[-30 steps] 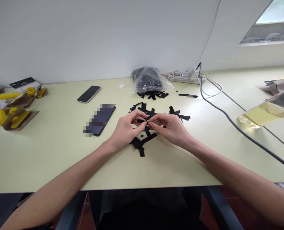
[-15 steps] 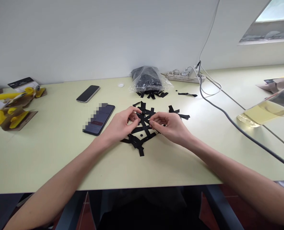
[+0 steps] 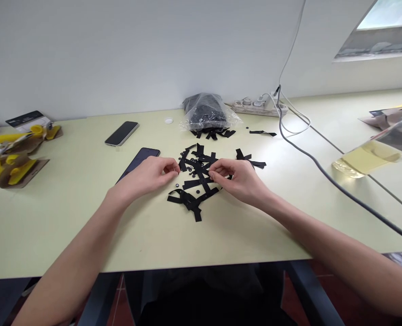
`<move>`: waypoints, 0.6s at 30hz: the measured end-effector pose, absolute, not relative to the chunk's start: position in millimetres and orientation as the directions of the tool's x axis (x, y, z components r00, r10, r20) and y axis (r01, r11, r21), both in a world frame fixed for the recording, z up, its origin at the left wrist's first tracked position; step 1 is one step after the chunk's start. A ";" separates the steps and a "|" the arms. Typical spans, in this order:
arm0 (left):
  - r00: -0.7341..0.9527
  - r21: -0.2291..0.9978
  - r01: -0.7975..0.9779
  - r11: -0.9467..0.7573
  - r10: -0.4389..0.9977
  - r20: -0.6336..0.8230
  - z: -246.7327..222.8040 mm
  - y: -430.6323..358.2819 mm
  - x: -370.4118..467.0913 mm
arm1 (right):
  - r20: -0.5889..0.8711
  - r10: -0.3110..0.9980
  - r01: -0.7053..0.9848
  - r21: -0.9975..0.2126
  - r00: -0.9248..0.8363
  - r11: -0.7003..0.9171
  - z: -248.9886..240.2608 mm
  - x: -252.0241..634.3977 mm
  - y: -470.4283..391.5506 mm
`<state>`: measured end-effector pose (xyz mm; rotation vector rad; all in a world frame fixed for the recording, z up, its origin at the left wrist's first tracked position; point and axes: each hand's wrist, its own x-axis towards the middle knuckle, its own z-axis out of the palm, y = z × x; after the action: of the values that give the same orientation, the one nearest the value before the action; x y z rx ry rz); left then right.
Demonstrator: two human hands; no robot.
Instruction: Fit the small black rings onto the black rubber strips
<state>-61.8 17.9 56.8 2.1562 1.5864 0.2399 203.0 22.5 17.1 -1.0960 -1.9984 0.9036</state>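
Leftward, clear of the black strips (image 3: 205,184), the left hand (image 3: 153,174) has been drawn since half a second ago, and part of the dark phone (image 3: 138,158) is now covered by it. Its thumb and forefinger are curled toward each other, their tips close; whether anything is pinched between them cannot be told. Just beside it on the near side, a small ring (image 3: 177,185) is seen on the desk (image 3: 201,246).

Little change is shown by the right hand (image 3: 236,179), which is held at the right side of the loose heap of strips. Its thumb and forefinger are brought close together over the heap, but what is gripped, if anything, cannot be made out.

Small round dark pieces (image 3: 198,192) are scattered among the strips. Behind them, near the wall, a clear bag (image 3: 206,111) is filled with black material, with more strips lying at its front edge. To its right a power strip (image 3: 255,108) is placed, and to its left a second phone (image 3: 121,133) is laid.
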 end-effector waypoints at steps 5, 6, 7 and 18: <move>0.277 0.458 0.857 -0.236 0.961 -0.024 48.0 19.7 -57.4 | 0.220 0.878 0.422 -0.810 -0.426 0.407 15.9 203.2 21.2; 0.269 0.458 0.857 -0.235 0.963 -0.009 45.5 20.3 -56.9 | 0.218 0.877 0.424 -0.809 -0.428 0.408 15.9 203.0 20.9; 0.262 0.456 0.859 -0.233 0.965 0.000 43.1 21.2 -56.9 | 0.217 0.876 0.425 -0.808 -0.430 0.409 16.0 202.8 20.7; 0.210 0.464 0.873 -0.148 0.974 -0.084 41.1 24.9 -69.2 | 0.223 0.869 0.427 -0.800 -0.442 0.422 16.2 203.0 22.0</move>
<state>-69.2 24.9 41.1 2.0778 1.7141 0.3303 203.0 22.0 16.2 -1.0915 -2.0400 0.8914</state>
